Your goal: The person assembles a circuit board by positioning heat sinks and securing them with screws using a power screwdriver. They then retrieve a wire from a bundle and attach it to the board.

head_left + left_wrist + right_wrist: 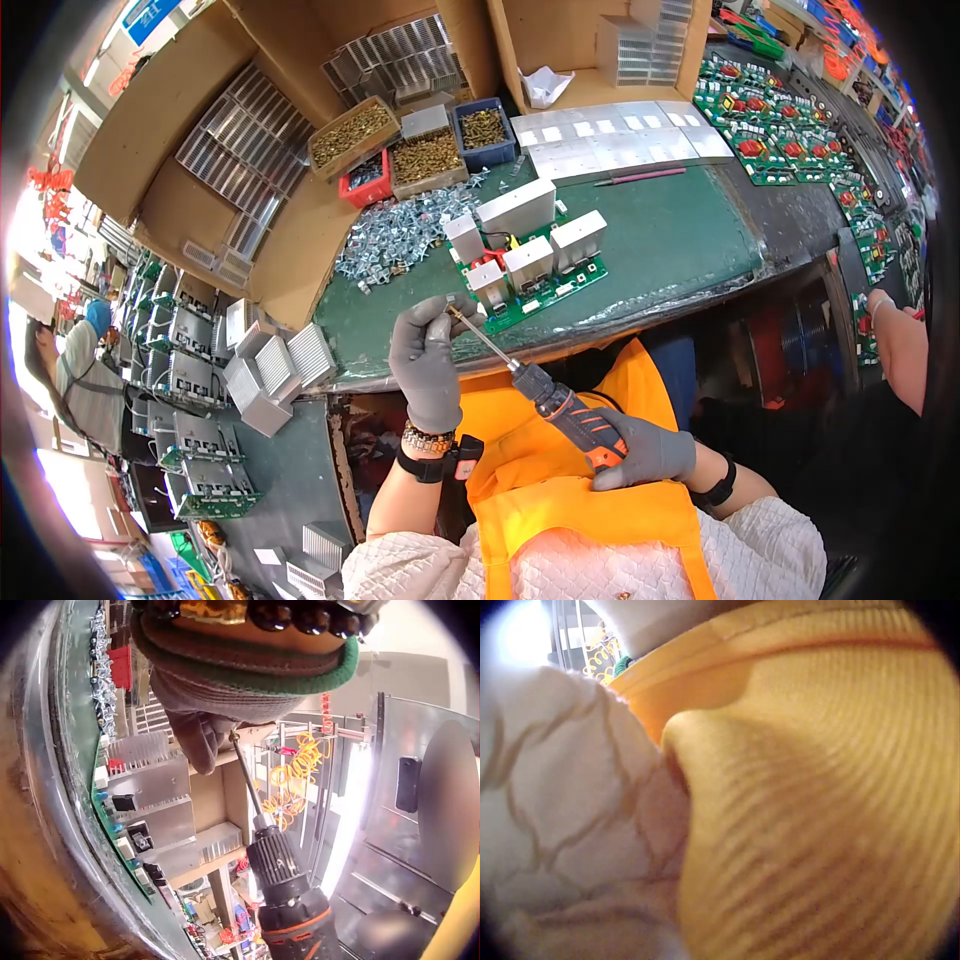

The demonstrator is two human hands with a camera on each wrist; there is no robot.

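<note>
Gloved in grey, the right hand (pixel 648 447) grips an orange and black electric screwdriver (pixel 570 412), its long bit pointing up and left. The left hand (pixel 424 362), also gloved, pinches a small brass-coloured screw (pixel 455 312) at the tip of the bit. In the left wrist view the screw (pixel 234 736) sits on the bit's end beside the left fingers, above the black chuck of the screwdriver (pixel 279 862). Just beyond the left hand lies a green circuit board (pixel 545 300) with several upright metal heat sinks (pixel 528 262). The right wrist view shows only clothing.
Loose silvery parts (pixel 400 232) are heaped behind the board, near bins of screws (pixel 430 158). Cardboard boxes (pixel 165 160) with heat sinks stand at the back. Finished-looking boards (pixel 775 140) lie at right, more heat sinks (pixel 275 370) at left. Another person's arm (pixel 898 345) shows at right.
</note>
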